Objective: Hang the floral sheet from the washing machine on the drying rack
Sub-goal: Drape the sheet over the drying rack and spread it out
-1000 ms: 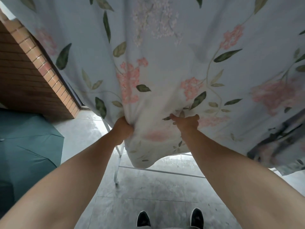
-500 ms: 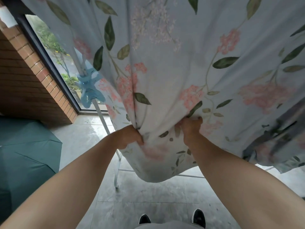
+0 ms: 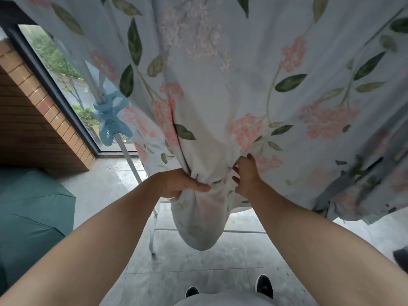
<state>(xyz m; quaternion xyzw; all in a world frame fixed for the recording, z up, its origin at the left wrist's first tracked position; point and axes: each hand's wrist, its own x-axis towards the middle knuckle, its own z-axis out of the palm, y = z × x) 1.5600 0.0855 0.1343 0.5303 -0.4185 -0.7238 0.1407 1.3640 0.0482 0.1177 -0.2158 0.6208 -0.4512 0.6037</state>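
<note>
The sheet [image 3: 220,85] hangs over the rack [image 3: 129,155] above the hands, unsmoothed; the left hand [image 3: 181,184] grips a bunch, and the right hand [image 3: 247,175] touches it open-fingered.

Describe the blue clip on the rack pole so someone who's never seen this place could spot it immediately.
Start at the dark-framed window on the left, beside the brick wall. A white pole of the drying rack slants across it, right by the left edge of the floral sheet. The clip sits on that pole: the only pale blue plastic piece, with splayed, star-like prongs.
</note>
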